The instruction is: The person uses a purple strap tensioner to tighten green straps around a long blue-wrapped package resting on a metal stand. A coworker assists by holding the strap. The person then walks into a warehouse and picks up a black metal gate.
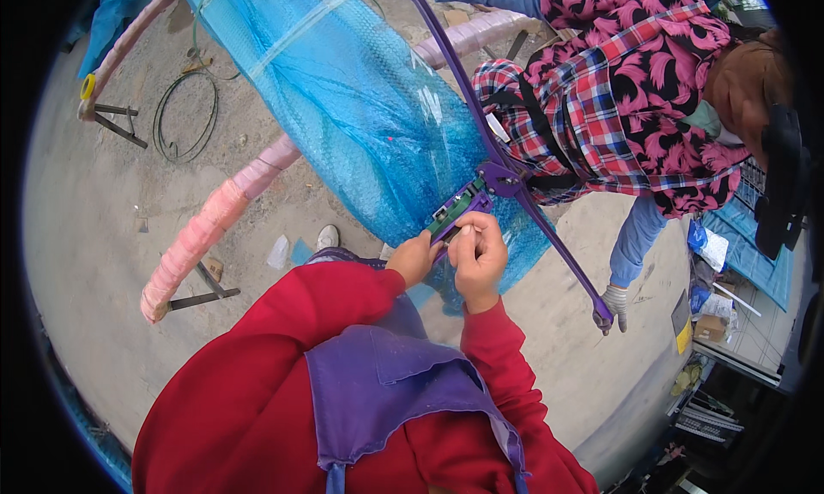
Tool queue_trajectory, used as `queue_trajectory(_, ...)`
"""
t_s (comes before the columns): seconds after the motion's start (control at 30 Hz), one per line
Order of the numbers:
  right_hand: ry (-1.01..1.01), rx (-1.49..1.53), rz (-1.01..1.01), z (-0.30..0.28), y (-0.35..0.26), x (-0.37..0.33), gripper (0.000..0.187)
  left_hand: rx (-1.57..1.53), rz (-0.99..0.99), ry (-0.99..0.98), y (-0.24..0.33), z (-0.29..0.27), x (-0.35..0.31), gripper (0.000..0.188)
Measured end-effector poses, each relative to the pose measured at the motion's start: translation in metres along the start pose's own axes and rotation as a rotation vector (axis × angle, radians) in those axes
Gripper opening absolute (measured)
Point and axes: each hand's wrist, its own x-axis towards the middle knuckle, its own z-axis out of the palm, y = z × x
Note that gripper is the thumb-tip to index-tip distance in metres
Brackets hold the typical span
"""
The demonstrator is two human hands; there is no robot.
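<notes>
A strapping tool (499, 179) with long purple handles and a green and purple head rests against a large bundle wrapped in blue bubble film (369, 125). At the near end of its head, my left hand (414, 259) is closed around the green and purple part. Close beside it, my right hand (481, 258) has its fingers curled in a pinch near the tool; what lies between them is too small to make out. A co-worker's gloved hand (614, 309) grips the lower end of one handle, and their other hand is at the top end of the other.
The co-worker, in a checked apron (584, 142), stands close on the right. Pink film-wrapped legs (219, 224) with black metal feet stick out at the left. A coil of wire (185, 116) lies on the concrete floor. Boxes and packages (711, 327) sit far right.
</notes>
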Motion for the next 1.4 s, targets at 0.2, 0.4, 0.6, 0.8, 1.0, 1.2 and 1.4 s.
queue_trajectory(0.2,0.116,0.049,0.069,0.000,0.010,-0.014,0.007,-0.001,0.023,-0.018,-0.002,0.002,0.006,0.028)
queue_trajectory(0.4,-0.367,-0.478,-0.379,-0.011,0.022,-0.010,0.016,-0.137,-0.038,-0.134,0.001,-0.005,0.011,0.028)
queue_trajectory(0.6,-0.812,-0.587,-0.366,0.000,0.044,-0.001,0.019,0.067,0.029,-0.032,-0.002,0.001,0.011,0.028)
queue_trajectory(0.8,-1.183,-0.520,-0.373,-0.016,0.040,0.032,0.019,0.076,-0.127,-0.131,0.009,-0.005,0.021,0.031)
queue_trajectory(1.0,-1.331,-0.360,-0.441,-0.025,0.050,0.045,0.012,0.165,-0.173,-0.126,0.018,-0.008,0.019,0.031)
queue_trajectory(1.2,-1.378,-0.283,-0.228,-0.039,0.039,0.063,0.016,0.186,-0.157,-0.133,0.011,-0.002,0.018,0.030)
queue_trajectory(1.4,-1.261,-0.261,-0.148,-0.034,0.040,0.060,0.011,0.138,-0.147,-0.148,0.004,-0.002,0.024,0.031)
